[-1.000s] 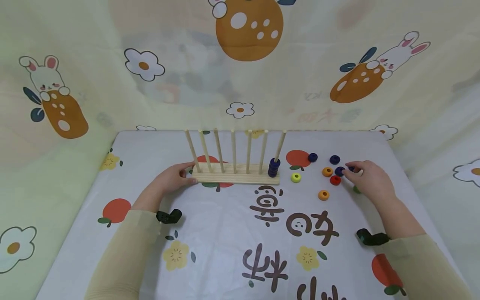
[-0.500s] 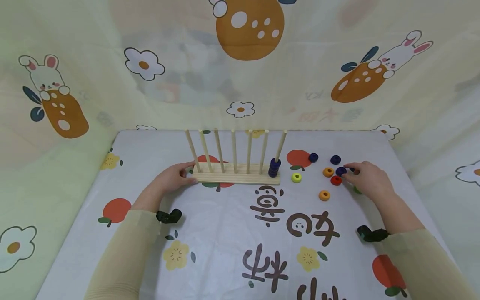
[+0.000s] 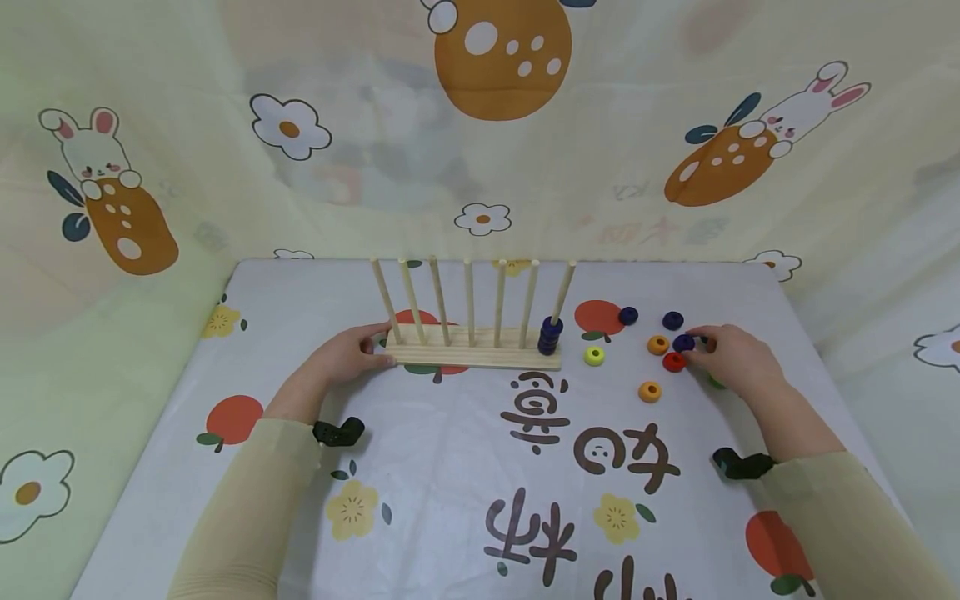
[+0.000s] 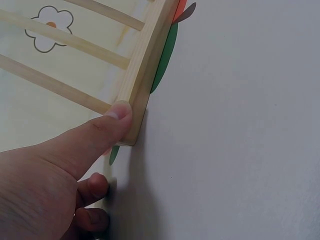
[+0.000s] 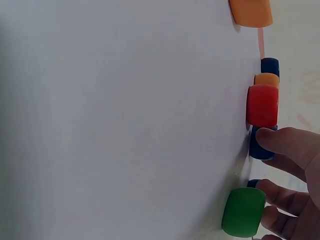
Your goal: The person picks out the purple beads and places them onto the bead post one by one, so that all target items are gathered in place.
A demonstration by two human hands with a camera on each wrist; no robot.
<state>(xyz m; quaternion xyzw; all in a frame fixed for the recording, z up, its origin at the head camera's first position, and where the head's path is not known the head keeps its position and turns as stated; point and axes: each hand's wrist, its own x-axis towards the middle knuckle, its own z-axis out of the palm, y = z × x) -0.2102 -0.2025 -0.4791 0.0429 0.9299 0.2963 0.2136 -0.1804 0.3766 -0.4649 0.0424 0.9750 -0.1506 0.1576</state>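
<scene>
A wooden peg rack [image 3: 465,357] with a row of upright pegs stands on the table. Dark blue beads [image 3: 550,337] are stacked on its rightmost peg. My left hand [image 3: 347,357] grips the rack's left end; the left wrist view shows its thumb [image 4: 119,116] on the base. My right hand [image 3: 738,358] pinches a dark blue bead [image 3: 683,343] between thumb and finger, down among the loose beads. A red bead [image 5: 262,106] lies right beside that one. Close to the curled lower fingers is a green bead [image 5: 244,212], mostly hidden by the hand in the head view.
Two orange beads [image 3: 650,392], a yellow-green bead [image 3: 594,356] and other dark blue beads [image 3: 672,320] lie loose between rack and right hand. Printed cloth [image 3: 450,467] covers the table. A patterned curtain [image 3: 375,167] hangs behind it.
The right hand has shifted very slightly left, its thumb and finger closing in on the blue bead. Left hand and rack stay put; the head view has drifted a little.
</scene>
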